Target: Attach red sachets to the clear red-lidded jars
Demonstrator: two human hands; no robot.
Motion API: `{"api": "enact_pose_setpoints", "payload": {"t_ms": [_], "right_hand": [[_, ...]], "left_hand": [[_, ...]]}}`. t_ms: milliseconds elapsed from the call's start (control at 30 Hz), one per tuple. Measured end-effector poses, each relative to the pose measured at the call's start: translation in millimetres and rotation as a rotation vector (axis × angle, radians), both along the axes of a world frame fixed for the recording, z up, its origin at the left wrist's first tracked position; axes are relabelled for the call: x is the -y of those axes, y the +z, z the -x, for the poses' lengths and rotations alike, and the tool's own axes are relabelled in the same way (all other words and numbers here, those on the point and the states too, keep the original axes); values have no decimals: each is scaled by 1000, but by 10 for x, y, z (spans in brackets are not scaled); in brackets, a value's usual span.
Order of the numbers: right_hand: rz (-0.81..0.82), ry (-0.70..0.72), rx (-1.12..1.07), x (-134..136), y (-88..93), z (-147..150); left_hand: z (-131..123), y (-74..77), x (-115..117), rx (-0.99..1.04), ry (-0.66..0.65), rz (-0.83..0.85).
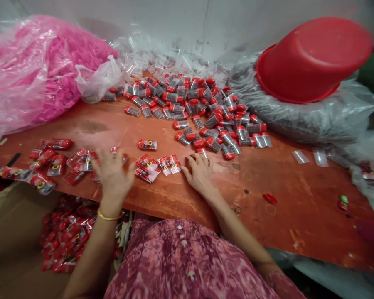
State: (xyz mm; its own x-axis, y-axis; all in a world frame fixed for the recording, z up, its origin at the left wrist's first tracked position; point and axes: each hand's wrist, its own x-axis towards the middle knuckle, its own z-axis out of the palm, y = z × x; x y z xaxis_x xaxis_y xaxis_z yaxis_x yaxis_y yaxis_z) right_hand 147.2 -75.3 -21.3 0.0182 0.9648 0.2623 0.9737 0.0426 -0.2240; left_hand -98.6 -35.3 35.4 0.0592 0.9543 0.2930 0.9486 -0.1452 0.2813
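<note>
My left hand (114, 176), fingers spread and slightly blurred, hovers over several red-labelled packets (85, 160) at the table's front left. A lone packet (147, 144) lies to its right. Printed red labels (148, 164) are stacked between my hands, with another small fan of labels (169, 164) beside them. My right hand (199, 172) rests low over the table with its fingers apart, thumb close to the fanned labels. Its fingertips are at a small clear container with a red cap (202, 152); whether they touch it is unclear. Beyond lies a heap of similar red-capped containers (190, 97) with dark contents.
A bag of pink pieces (50, 62) stands at the back left. Clear plastic sleeves (162, 58) pile along the wall. An upturned red tub (311, 58) sits on a sack of dark pieces (286, 112). Below the front edge, a cardboard box (15, 232) holds red packets.
</note>
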Motion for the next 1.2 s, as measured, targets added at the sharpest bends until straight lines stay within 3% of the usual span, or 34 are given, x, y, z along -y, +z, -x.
{"api": "enact_pose_setpoints", "payload": {"t_ms": [100,167,267,433,600,767,900,1100,1200], "right_hand": [[-38,-82,-16,17,-43,-22],[-68,-184,-2,13,-61,-92],[-32,-280,0,15,-110,-236],[25,-96,-59,191,-184,-385],[-91,-75,-183,400,-19,-201],[-76,9,-684,203,183,132],[-30,3,-1035,-15,193,256],[37,-8,-1184,-44,117,229],[40,-61,-1188,-41,120,193]], "left_hand": [[-519,-158,46,-4,-315,100],[-782,-285,47,-29,-382,151],[-959,-418,29,-47,-385,185],[-925,-429,74,0,-390,154],[-894,-367,136,169,-309,161],[-903,-212,177,281,-319,162],[-881,-131,210,459,-293,165],[-925,-198,127,973,-140,578],[-953,-205,61,908,-105,560]]}}
